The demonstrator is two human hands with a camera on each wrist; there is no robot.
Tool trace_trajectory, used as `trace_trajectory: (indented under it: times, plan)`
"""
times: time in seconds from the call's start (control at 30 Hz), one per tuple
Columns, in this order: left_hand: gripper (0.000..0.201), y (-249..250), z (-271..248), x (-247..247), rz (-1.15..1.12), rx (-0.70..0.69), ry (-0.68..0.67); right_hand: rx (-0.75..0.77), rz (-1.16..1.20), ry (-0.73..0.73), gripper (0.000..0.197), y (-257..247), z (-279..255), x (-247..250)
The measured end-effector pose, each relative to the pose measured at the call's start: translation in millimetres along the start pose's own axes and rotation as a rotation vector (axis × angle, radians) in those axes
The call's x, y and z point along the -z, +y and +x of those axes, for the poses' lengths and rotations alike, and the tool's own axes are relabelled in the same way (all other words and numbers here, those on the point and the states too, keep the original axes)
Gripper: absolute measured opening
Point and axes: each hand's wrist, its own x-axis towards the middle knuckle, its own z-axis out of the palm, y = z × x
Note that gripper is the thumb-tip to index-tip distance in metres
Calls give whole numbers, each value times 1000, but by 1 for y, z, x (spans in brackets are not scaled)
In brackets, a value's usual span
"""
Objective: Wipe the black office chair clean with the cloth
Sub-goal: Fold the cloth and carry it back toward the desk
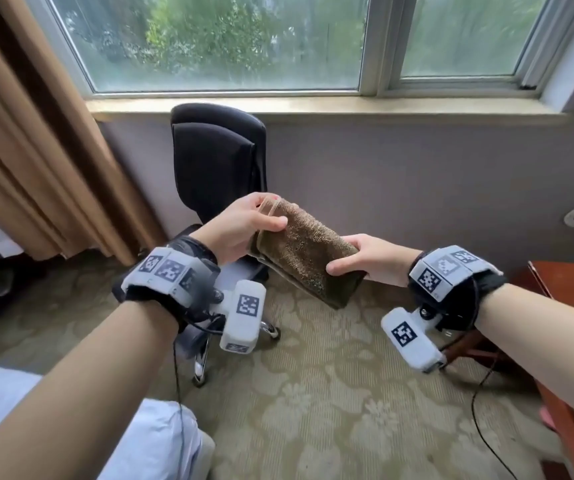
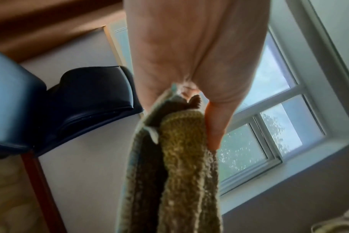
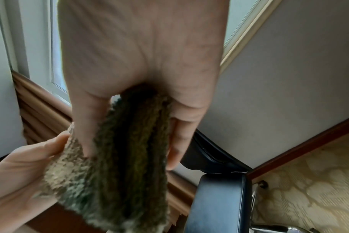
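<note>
Both hands grip the cloth (image 1: 304, 249): your left hand (image 1: 244, 225) pinches the far, upper end between thumb and fingers, and your right hand (image 1: 365, 256) clamps the near, lower end, thumb on top and fingers beneath. The cloth is folded into a thick pad of several layers, as the right wrist view shows, and you hold it in the air between the hands, tilted down toward the right.

The chair (image 1: 218, 161) stands in front of you against the wall under the window (image 1: 230, 43), beside the curtain (image 1: 36, 150). Its backrest faces you; your left arm hides most of the seat. The cloth touches no part of the chair.

Step in hand, by judgement: preparation of the cloth. Wiping has not begun, so the task looks to be at its start.

Next move, by judgement:
1. Settle the pad in one hand so a flat face is exposed.
2. Release the other hand; use it to steady the chair, which stands on castors and is likely to roll or swivel under pressure.
3. Bring the pad to the top of the backrest and wipe downward, then do the seat.

Keep the folds together; a loose pad will likely open in mid-stroke.
</note>
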Motion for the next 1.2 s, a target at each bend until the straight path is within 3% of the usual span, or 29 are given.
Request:
trace_trajectory:
  times: [0.1, 0.2, 0.3, 0.43, 0.67, 0.8, 1.07, 1.2]
  plan:
    - [25, 1, -19, -39, 66, -33, 99, 45, 22, 74, 26, 7, -41, 9]
    - [11, -8, -36, -71, 84, 78, -26, 63, 68, 219, 33, 15, -80, 15]
    - [29, -26, -52, -106, 16, 211, -60, 60, 148, 366, 26, 28, -120, 17]
    - [11, -45, -71, -155, -16, 207, -168, -14, 184, 519, 21, 54, -173, 19]
    - [5, -64, -86, -247, 34, 266, -156, -53, 212, 784, 17, 106, -249, 47]
    - [12, -78, -71, -311, 7, 302, -129, -105, 171, 875, 31, 140, -284, 93]
    - [16, -126, 2, -449, -1, 409, -90, -257, 121, 916, 20, 219, -341, 210]
    - [24, -151, 33, -501, -6, 439, -73, -312, 154, 938, 29, 255, -359, 259]
